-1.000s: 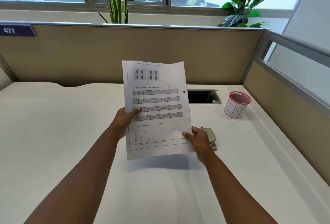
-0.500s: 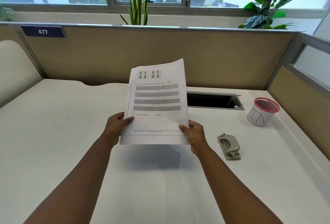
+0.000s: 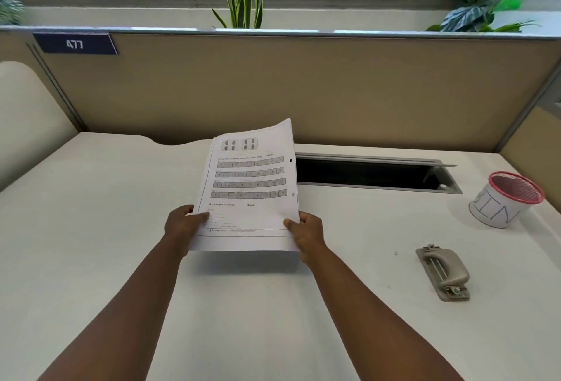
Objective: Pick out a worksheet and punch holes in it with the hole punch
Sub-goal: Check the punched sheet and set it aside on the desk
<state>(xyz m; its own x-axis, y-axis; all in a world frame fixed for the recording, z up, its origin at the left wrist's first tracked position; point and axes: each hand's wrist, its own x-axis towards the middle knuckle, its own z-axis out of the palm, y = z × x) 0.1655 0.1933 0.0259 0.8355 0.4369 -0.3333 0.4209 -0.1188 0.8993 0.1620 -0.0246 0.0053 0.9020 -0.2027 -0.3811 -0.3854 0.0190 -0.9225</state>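
A printed worksheet (image 3: 252, 189) with grey number strips is held tilted above the white desk (image 3: 91, 244), its top leaning away from me. Two small holes show along its right margin. My left hand (image 3: 182, 225) grips its lower left edge, thumb on the front. My right hand (image 3: 306, 233) grips its lower right corner. The grey hole punch (image 3: 443, 272) lies flat on the desk to the right, well apart from both hands.
A red-rimmed mesh cup wrapped in paper marked "BIN" (image 3: 505, 200) stands at the right. An open cable slot (image 3: 373, 172) is cut into the desk behind the sheet. Beige partition walls (image 3: 303, 86) close the back and right.
The worksheet has come lower and tilted further back. My view has swung left, so the hole punch and cup now sit further right.
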